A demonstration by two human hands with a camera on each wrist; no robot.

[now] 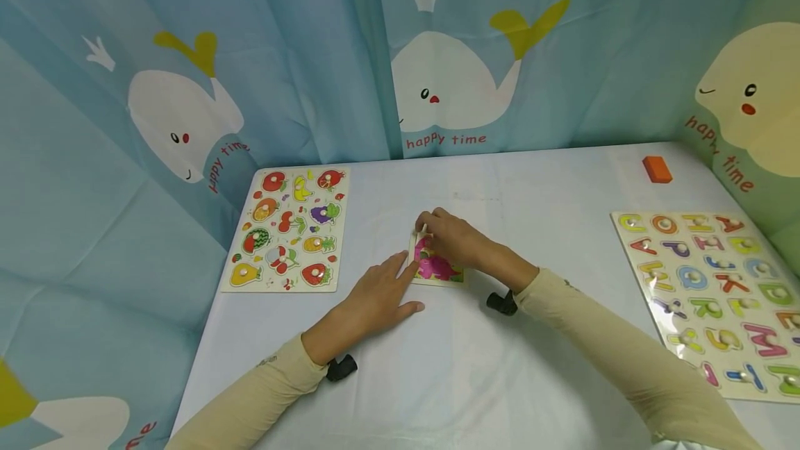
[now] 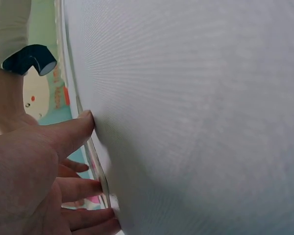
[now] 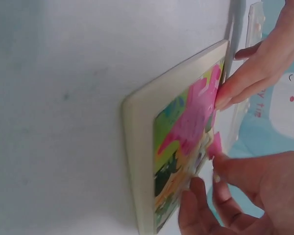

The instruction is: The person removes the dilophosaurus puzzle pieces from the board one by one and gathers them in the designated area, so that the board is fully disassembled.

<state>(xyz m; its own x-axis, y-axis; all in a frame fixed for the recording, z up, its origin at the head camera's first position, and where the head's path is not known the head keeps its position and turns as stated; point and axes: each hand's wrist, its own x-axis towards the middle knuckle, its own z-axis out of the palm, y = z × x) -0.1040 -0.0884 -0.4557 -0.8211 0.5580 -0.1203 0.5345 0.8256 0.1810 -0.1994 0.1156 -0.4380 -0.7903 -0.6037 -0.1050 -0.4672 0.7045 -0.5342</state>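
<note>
A small puzzle board (image 1: 459,279) with a pink animal picture lies flat in the middle of the table. In the right wrist view its pale raised rim (image 3: 137,147) shows. My right hand (image 1: 455,238) bends over the board's far side. Between its thumb and fingers it pinches a pink puzzle piece (image 3: 215,145), tilted up from the picture. The piece's far side is hidden. My left hand (image 1: 378,290) lies at the board's left side, fingers extended, index fingertip touching the board. In the left wrist view its fingers (image 2: 81,188) reach along the board's edge.
A fruit peg puzzle (image 1: 294,228) lies at the far left of the table. On the right lies a letter peg puzzle (image 1: 712,297), with an orange block (image 1: 657,169) behind it. A curtain with whales (image 1: 456,82) hangs along the table's back edge.
</note>
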